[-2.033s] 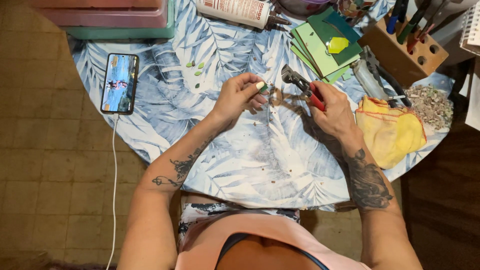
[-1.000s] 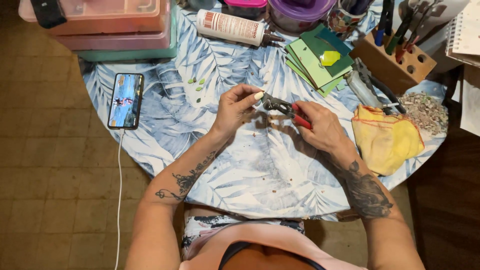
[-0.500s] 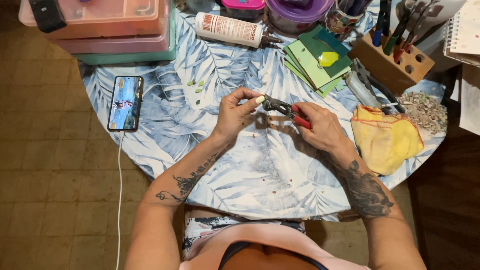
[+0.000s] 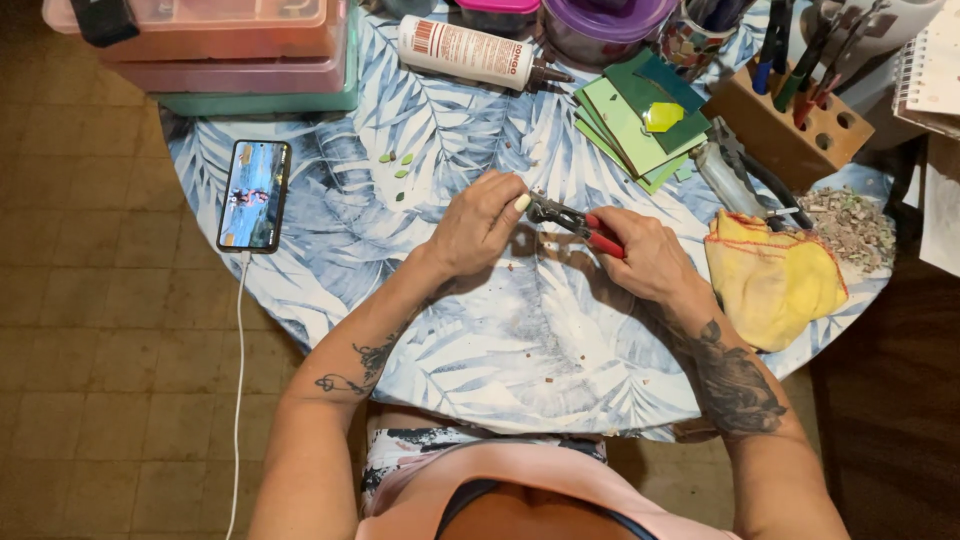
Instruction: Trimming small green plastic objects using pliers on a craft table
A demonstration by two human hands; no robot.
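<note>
Leaf-printed blue and white cloth covers the round table (image 4: pixel 520 370) where we work, with brown tiled floor to our left. Our right hand (image 4: pixel 640 255) is closed around the red handles of the nippers (image 4: pixel 575 222), gripping them firmly. Our left hand (image 4: pixel 480 222) is curled, its fingertips pinched together right at the metal head of the nippers; whatever small piece sits between them is too small for us to make out. The nippers lie between our two hands over the middle of the table, tilted, the dark metal head toward the left hand and the red grips vanishing into the right palm. Just beside the right hand lies a yellow cloth (image 4: pixel 775 280), and beyond it a heap of pale chips (image 4: pixel 850 225). A stack of green tiles (image 4: pixel 630 125) sits farther up, near a white glue bottle (image 4: pixel 470 50) lying on its side. A phone (image 4: pixel 254 195) with a lit screen rests well to the left.
</note>
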